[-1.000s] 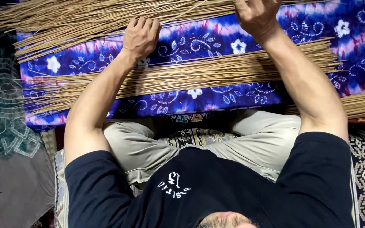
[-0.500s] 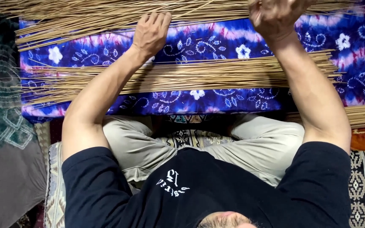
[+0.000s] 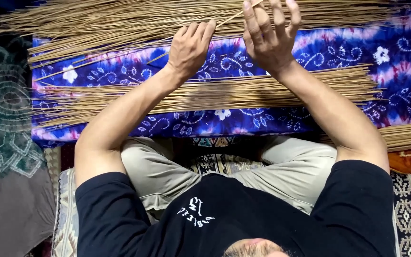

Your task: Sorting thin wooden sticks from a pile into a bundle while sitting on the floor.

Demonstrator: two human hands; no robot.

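Two bare hands reach forward over a blue and purple tie-dye cloth (image 3: 338,52) that carries loose tan sticks. The left hand (image 3: 189,47) lies palm down, fingers together and nearly flat, its fingertips touching the near edge of the far heap of sticks (image 3: 120,21) that runs across the top of the view. The right hand (image 3: 269,35) is raised just beside it, fingers spread and curled; a single thin stick (image 3: 231,19) slants between the two hands toward its fingers, but I cannot tell whether the hand pinches it. A second bundle of sticks (image 3: 215,95) lies crosswise under both forearms, closer to the person's lap, and a third bunch (image 3: 405,135) pokes in at the right edge, near the right elbow.

No package or sign shows; the only lettering is a small white print on the chest of the person's dark shirt (image 3: 224,214). A teal patterned fabric (image 3: 3,104) lies to the left.

Compared with half a second earlier, the two hands have drawn closer together, and the right hand has opened its fingers from a tighter grip.
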